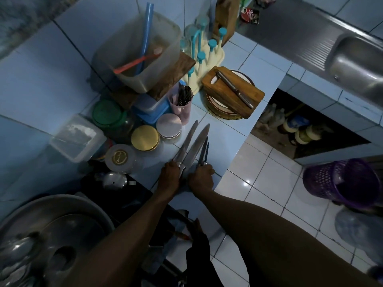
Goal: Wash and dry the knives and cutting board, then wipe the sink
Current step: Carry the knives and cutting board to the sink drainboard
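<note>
Steel blades fan out over the blue tiled counter (pixel 226 139) as I gather the knives: my left hand (pixel 170 176) is closed around the handles of two large knives (pixel 193 145), my right hand (pixel 202 179) closed on two slimmer knives (pixel 205 151), points aimed away from me. Further off and slightly right, the wooden cutting board (pixel 233 92) sits across a stack of plates (pixel 215 109) with a fifth knife (pixel 235 89) lying on it. The steel sink (pixel 356 67) is at the far right, well apart from both hands, around the corner of the counter. No water, soap or cloth shows near my hands, and whether the blades are wet I cannot tell. By my reading the job stands at its opening stage: knives collected, the board and its knife yet to be fetched, and washing, drying and the wipe of the sink all left to do
</note>
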